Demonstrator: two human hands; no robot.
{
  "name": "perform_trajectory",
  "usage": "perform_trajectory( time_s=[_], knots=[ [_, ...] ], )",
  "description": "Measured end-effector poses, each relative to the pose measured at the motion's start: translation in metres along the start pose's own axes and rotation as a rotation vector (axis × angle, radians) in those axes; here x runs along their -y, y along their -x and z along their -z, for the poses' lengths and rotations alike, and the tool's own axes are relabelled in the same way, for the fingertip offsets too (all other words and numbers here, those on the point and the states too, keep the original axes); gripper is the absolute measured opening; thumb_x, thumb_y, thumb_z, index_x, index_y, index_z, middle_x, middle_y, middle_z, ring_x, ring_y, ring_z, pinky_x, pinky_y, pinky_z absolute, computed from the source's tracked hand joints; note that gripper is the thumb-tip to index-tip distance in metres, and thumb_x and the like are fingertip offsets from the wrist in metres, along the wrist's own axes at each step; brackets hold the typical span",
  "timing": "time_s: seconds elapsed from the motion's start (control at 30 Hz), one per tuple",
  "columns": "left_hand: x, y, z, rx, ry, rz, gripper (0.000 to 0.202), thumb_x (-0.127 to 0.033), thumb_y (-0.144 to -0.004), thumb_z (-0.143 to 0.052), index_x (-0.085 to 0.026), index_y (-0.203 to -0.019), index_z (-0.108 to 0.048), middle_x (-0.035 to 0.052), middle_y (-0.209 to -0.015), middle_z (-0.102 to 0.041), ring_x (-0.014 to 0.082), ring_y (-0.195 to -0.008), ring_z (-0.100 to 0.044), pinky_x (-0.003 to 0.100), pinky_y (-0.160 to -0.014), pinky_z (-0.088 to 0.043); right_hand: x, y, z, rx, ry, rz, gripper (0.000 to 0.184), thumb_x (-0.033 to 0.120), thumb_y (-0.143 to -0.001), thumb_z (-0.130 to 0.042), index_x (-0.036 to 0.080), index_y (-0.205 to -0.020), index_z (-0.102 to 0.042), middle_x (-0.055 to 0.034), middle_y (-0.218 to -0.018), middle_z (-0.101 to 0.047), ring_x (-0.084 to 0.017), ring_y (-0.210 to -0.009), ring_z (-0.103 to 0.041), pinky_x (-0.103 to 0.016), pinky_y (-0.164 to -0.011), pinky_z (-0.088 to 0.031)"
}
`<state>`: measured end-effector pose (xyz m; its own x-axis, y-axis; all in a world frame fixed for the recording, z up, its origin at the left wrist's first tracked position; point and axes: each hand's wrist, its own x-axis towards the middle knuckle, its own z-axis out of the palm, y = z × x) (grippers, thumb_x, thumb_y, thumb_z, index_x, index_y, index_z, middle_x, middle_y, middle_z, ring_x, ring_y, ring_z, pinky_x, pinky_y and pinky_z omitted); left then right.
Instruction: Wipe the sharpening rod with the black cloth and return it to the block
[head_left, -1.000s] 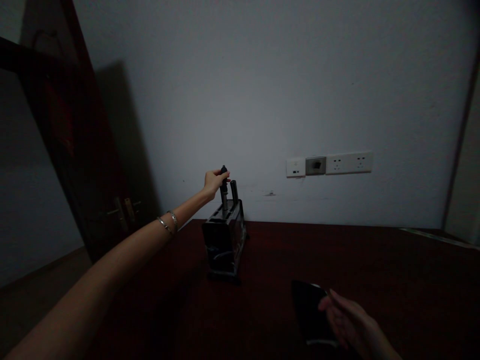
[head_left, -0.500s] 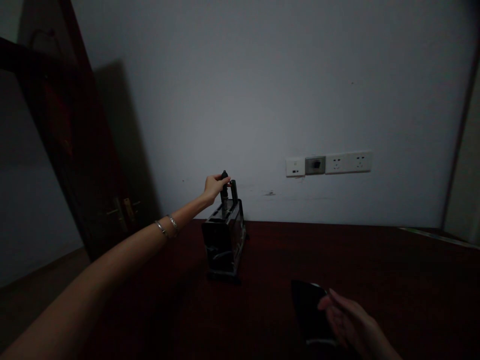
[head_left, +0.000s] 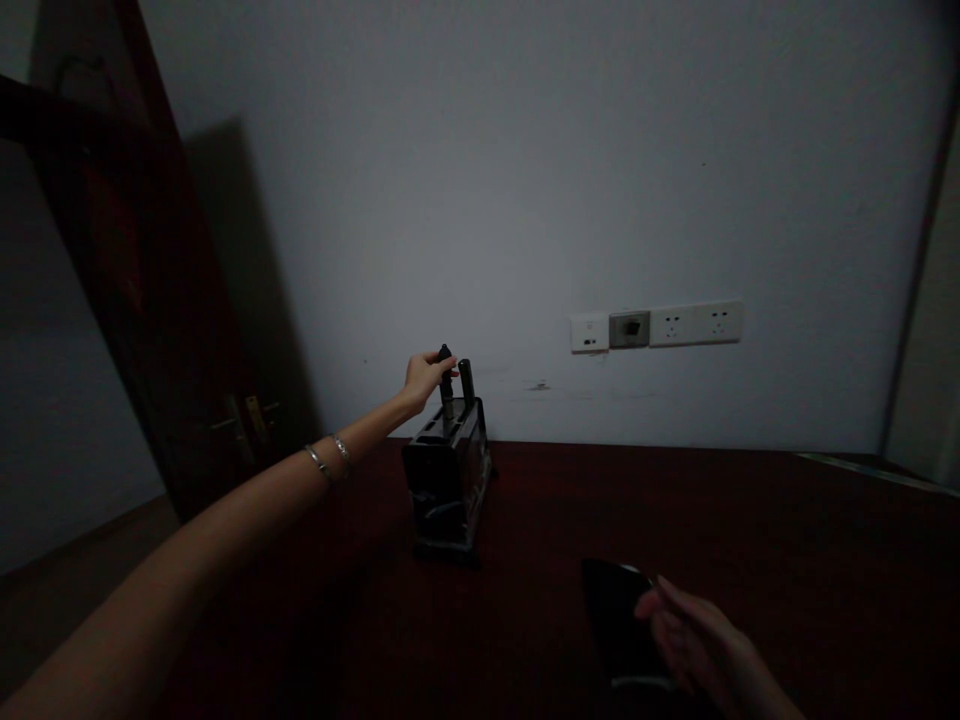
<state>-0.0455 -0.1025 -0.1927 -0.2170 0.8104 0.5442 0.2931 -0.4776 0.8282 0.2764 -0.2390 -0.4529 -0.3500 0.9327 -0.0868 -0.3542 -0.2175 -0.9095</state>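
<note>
In the head view, the left hand [head_left: 426, 381] is near the middle of the frame, its arm reaching in from the lower left. Thumb and fingers are closed around the upper part of a black handle [head_left: 446, 382], which stands nearly upright, with a short metallic part beneath it meeting the top of a dark block [head_left: 439, 495]. A second handle [head_left: 466, 380] stands just to the right, also rising from the block's top. The block rests on the dark red tabletop [head_left: 675, 520], a little left of the frame's centre. Two bracelets [head_left: 342, 448] circle the left wrist.

The right hand [head_left: 697, 635] is at the lower right, fingers loosely curled and partly in shadow. It overlaps the right edge of a flat black thing [head_left: 619, 615]; whether it grips that thing cannot be told.

Behind the tabletop is a pale wall [head_left: 480, 200], with a row of sockets [head_left: 696, 324] right of centre. A dark door [head_left: 161, 300] slants down the left of the frame.
</note>
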Motion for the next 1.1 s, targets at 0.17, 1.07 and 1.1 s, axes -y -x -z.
perform_trajectory(
  time_s=[0.17, 1.07, 1.1],
  knots=[
    [-0.001, 0.001, 0.001, 0.006, 0.005, 0.000, 0.018, -0.026, -0.059, -0.067, -0.012, -0.069, -0.061, 0.0039, -0.067, -0.062, 0.0154, -0.057, -0.062, 0.030, -0.062, -0.047, 0.001, 0.001, -0.002, -0.028, 0.005, 0.011, 0.049, 0.063, -0.067, -0.054, 0.014, -0.064, -0.060, 0.0037, -0.040, -0.041, -0.006, -0.033, -0.037, -0.019, -0.035, -0.024],
    [0.012, 0.009, 0.003, 0.016, 0.020, 0.036, 0.021, -0.028, -0.057, -0.069, -0.012, -0.069, -0.062, 0.0036, -0.067, -0.062, 0.0159, -0.058, -0.062, 0.030, -0.063, -0.047, 0.002, 0.000, -0.003, -0.025, -0.004, -0.004, 0.051, 0.064, -0.063, -0.055, 0.013, -0.064, -0.061, 0.0035, -0.038, -0.042, -0.006, -0.031, -0.037, -0.019, -0.034, -0.024],
    [0.013, 0.009, 0.003, 0.015, 0.020, 0.039, 0.021, -0.028, -0.057, -0.069, -0.012, -0.069, -0.062, 0.0035, -0.067, -0.062, 0.0158, -0.058, -0.062, 0.030, -0.063, -0.047, 0.002, 0.001, -0.003, -0.024, -0.002, 0.000, 0.051, 0.064, -0.063, -0.056, 0.013, -0.063, -0.061, 0.0035, -0.039, -0.042, -0.006, -0.031, -0.037, -0.019, -0.034, -0.024]
  ],
)
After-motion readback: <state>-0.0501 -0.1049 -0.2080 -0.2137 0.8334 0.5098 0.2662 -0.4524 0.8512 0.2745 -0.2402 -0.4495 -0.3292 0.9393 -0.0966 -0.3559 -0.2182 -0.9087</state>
